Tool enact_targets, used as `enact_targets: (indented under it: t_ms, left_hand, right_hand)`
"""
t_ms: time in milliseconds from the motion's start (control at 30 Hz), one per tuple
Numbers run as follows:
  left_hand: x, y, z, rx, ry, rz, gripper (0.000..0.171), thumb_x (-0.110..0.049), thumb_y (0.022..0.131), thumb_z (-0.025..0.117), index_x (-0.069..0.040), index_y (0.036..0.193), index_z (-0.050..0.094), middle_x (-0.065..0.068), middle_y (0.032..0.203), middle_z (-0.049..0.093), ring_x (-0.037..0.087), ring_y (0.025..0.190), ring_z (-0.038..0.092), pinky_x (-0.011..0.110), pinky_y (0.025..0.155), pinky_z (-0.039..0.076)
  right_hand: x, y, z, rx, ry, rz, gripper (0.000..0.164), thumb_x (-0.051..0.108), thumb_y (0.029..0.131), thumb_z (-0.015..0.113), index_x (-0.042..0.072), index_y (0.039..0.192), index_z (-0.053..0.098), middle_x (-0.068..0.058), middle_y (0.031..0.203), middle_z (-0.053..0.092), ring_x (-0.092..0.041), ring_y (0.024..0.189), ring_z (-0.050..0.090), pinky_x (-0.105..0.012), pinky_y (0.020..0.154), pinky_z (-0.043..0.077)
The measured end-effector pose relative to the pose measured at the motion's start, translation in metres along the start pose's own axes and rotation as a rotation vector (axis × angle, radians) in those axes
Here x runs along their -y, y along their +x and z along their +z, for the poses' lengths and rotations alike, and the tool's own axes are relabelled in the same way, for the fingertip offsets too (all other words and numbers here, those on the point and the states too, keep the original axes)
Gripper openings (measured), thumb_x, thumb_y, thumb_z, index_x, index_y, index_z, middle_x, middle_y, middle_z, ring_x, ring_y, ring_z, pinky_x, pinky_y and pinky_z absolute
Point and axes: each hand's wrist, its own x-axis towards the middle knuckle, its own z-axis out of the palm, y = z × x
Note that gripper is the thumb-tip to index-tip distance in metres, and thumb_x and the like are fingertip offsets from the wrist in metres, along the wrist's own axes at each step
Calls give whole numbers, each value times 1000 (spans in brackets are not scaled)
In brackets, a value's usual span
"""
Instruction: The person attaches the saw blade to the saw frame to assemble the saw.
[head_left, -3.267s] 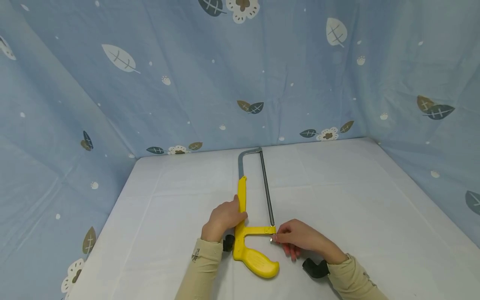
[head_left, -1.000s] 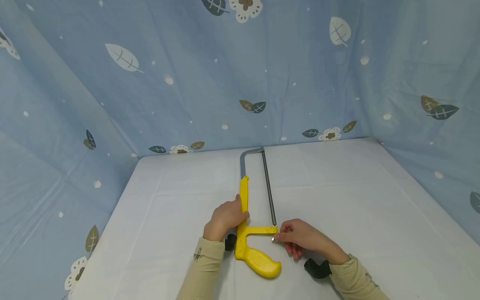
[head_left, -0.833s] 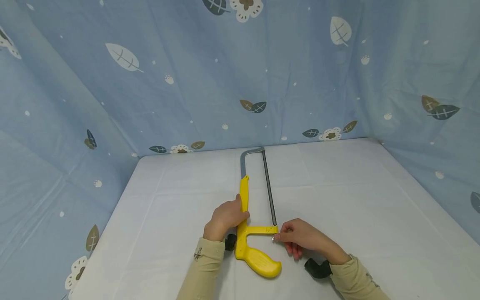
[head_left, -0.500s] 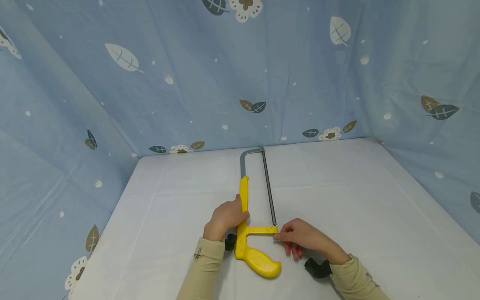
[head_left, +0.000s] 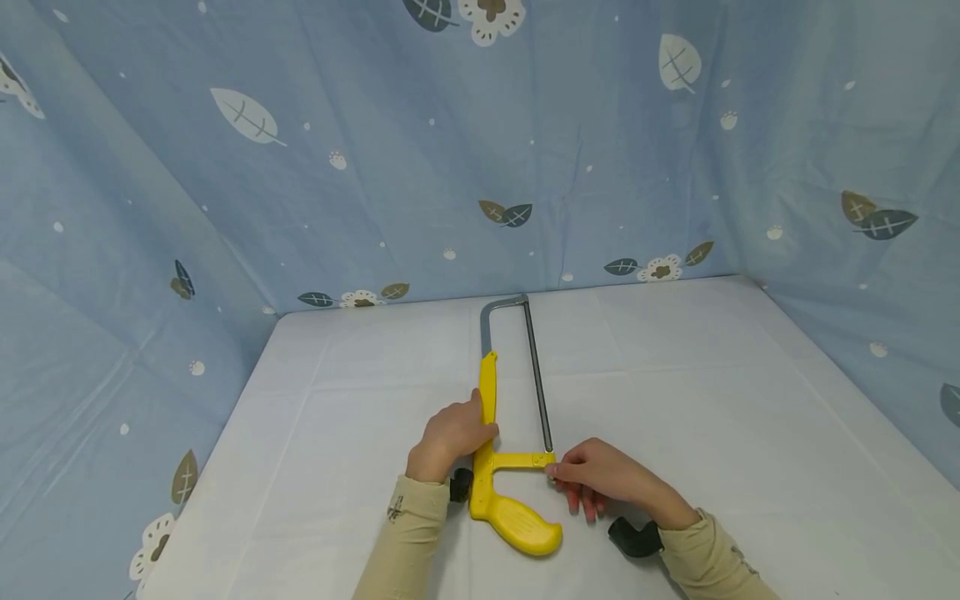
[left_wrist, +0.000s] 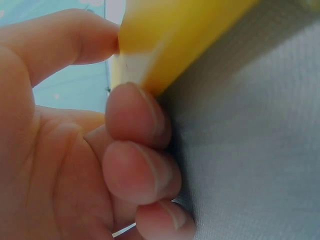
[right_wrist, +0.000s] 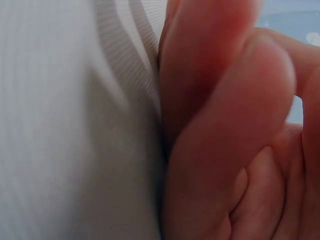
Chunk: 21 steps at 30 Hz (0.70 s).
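A hacksaw with a yellow handle and a grey front bow lies flat on the white-covered table, handle toward me. Its blade runs along the right side. My left hand grips the yellow frame from the left; in the left wrist view the thumb and curled fingers meet the yellow bar. My right hand pinches a small silver wing nut at the near end of the blade, by the yellow crosspiece. The fingers hide most of the nut. The right wrist view shows only curled fingers beside the cloth.
A white cloth covers the table. Blue curtains with leaf and flower prints hang behind it and at both sides. A black wrist mount sits by the right cuff, and another by the left.
The right thumb and fingers have shifted slightly around the wing nut, which showed more of its silver surface before and is mostly covered now. Left hand and hacksaw stay in place.
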Motion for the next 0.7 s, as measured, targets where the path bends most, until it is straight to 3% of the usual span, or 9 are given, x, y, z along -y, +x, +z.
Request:
enact_targets:
  t_ms: [300,700]
  left_hand:
    - [0,1,0,1,7,-7,73,-32,82,53,-2,141,22,5,66,50,17,52,42,28,47,32]
    - [0,1,0,3,0,-3,72,-32,83,53,-2,141,22,5,69,49,17,55,44,29,49,34]
  right_hand:
    - [2,0,1,6,-29,5,38,47,83,55,10,80,66,-7,58,60,-14,38,51,-24,38,39]
    - [2,-1,0,19,-14,-31,32,36,85,57,6,78,62,-6,55,57,-16,38,53,-23,37,39]
